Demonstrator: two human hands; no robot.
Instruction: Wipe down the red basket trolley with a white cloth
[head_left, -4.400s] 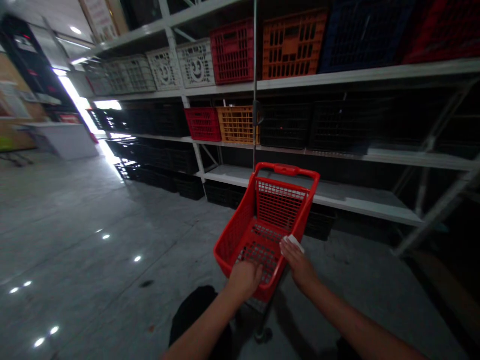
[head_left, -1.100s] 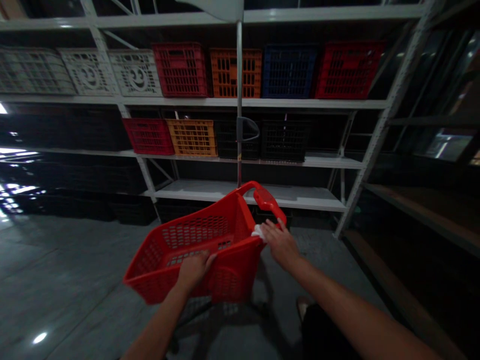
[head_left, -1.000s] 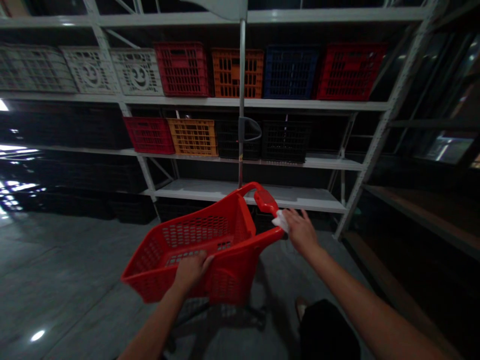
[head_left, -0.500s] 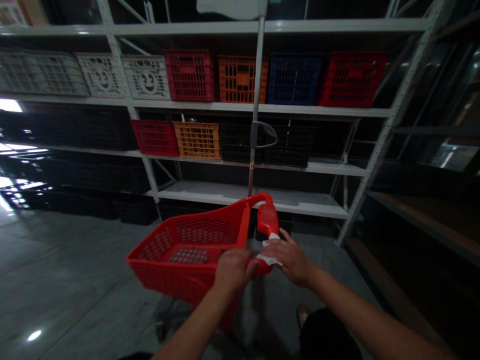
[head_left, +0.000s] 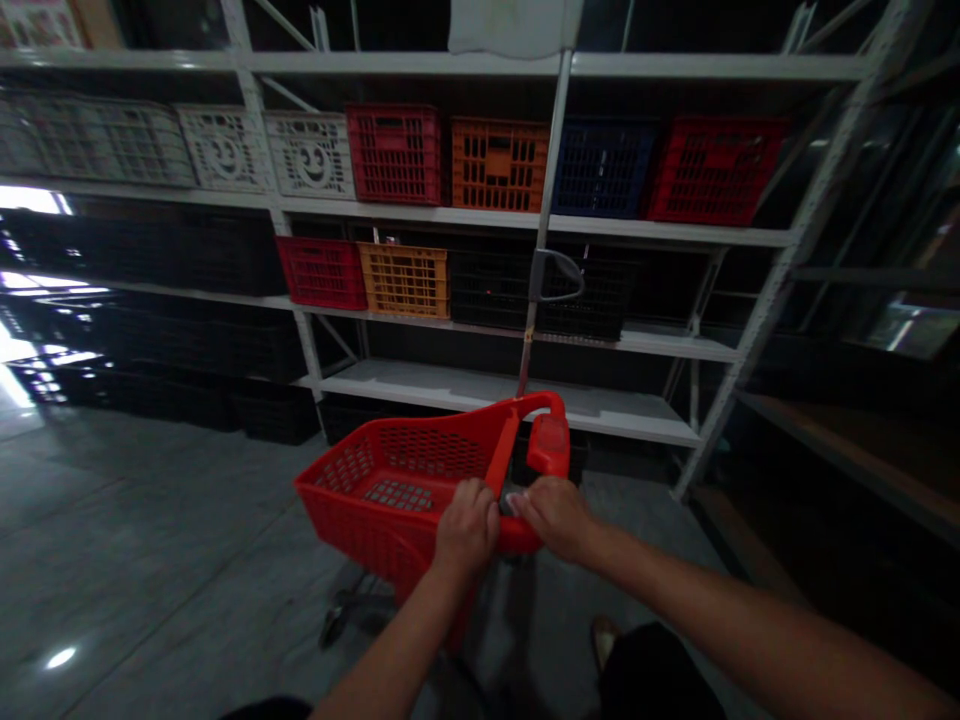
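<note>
A red plastic shopping cart [head_left: 420,520] with perforated sides stands in front of me, its basket pointing left. My left hand [head_left: 469,520] is closed over the near rear corner of the cart, fingers curled on the red rim. Around the cart's push handle [head_left: 550,448] my right hand [head_left: 559,512] is closed, pressing a white wipe against it. Only a small edge of the wipe [head_left: 513,503] shows by the fingers; the palm side is hidden. From the cart's rear rises a metal pole [head_left: 551,170] with a grey loop holder and a white board on top.
Behind the cart stands a white metal rack [head_left: 480,385]. It carries white crates [head_left: 311,155], red crates [head_left: 394,155], an orange crate [head_left: 499,165], a blue crate [head_left: 604,165] and a yellow crate [head_left: 405,280]. Dark shelving [head_left: 832,420] runs along the right. Grey floor [head_left: 187,540] lies at left.
My right hand has closed around the handle; it lay flatter with more of the white wipe showing before. The cart and rack appear shifted slightly right in view. My left hand stays on the cart.
</note>
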